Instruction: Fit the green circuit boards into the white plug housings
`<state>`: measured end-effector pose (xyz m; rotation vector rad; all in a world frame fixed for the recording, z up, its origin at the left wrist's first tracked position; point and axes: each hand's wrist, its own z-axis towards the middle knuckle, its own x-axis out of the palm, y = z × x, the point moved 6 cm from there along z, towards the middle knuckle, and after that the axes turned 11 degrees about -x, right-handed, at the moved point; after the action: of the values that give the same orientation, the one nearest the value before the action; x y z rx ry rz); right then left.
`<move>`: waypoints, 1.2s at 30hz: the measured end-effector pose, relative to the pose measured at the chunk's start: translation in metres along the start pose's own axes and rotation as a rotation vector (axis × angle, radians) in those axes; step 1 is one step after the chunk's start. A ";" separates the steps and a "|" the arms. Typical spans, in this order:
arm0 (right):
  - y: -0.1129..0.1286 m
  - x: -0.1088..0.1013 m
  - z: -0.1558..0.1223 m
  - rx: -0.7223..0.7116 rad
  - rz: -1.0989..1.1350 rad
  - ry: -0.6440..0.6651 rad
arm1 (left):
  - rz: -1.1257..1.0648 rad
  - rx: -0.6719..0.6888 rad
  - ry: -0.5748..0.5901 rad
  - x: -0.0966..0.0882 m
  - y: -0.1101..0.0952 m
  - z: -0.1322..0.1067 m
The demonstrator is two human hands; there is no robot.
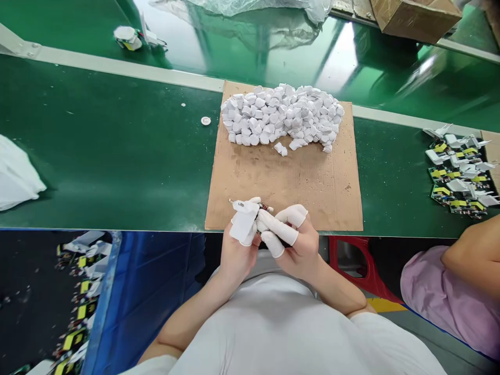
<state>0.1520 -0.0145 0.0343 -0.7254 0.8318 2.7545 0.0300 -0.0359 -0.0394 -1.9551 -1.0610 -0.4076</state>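
Just above the table's front edge, my left hand grips a small circuit board with a white plate standing on its left side. White finger cots cover the fingertips of both hands. My right hand comes in from the right, its fingers closed together against the board. Whether a small piece is pinched between those fingers is hidden. Beyond the hands, a heap of small white putty-like lumps lies on a cardboard sheet, with a few lumps apart at its near edge.
Several circuit boards lie at the right of the green table. A blue bin with more boards stands below left. A white bag sits at the left edge. Another person's arm is at the right, near a red stool.
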 end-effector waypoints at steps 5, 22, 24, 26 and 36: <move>0.006 0.001 -0.005 -0.043 -0.099 0.036 | 0.034 -0.044 0.009 0.001 0.001 0.001; -0.015 0.007 -0.021 -0.072 0.261 0.021 | 0.102 -0.154 0.196 -0.006 0.003 0.001; -0.013 0.007 -0.019 -0.082 0.233 0.003 | 0.116 -0.156 0.220 -0.006 0.003 0.001; -0.011 0.007 -0.018 -0.112 0.235 -0.017 | 0.101 -0.165 0.209 -0.005 0.004 0.000; -0.009 0.006 -0.016 -0.193 0.263 0.017 | 0.193 -0.159 0.228 -0.003 0.005 0.000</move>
<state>0.1559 -0.0156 0.0152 -0.7194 0.7168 3.1021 0.0325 -0.0391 -0.0434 -2.0710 -0.7064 -0.6060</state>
